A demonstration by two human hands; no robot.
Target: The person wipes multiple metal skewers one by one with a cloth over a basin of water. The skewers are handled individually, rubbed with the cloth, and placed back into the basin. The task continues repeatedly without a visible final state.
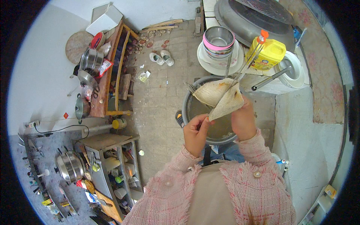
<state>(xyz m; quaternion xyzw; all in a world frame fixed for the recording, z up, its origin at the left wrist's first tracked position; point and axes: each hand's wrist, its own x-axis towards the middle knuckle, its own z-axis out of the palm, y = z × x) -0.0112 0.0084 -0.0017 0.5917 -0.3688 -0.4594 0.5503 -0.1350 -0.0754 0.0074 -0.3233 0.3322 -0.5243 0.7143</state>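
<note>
A beige, coarse-woven cloth [211, 92], folded open into two flaps and marked with brownish stains, is held above a grey basin [184, 112]. Between the thumb and fingers of my left hand [196, 135] is its lower corner. My right hand [244, 121] grips the cloth's right edge, with its fingers partly hidden behind the fabric. Murky water [218, 129] lies in the basin below. Thin dark bristles [192, 87] stick out at the cloth's left end; what they belong to is hidden.
Beyond the basin, a tiled ledge holds stacked bowls [219, 42], a yellow jug [265, 53], a long-handled ladle [271, 78] and a large metal pan [225, 17]. A wooden table [109, 70] with pots stands left. White shoes [162, 58] rest on the floor.
</note>
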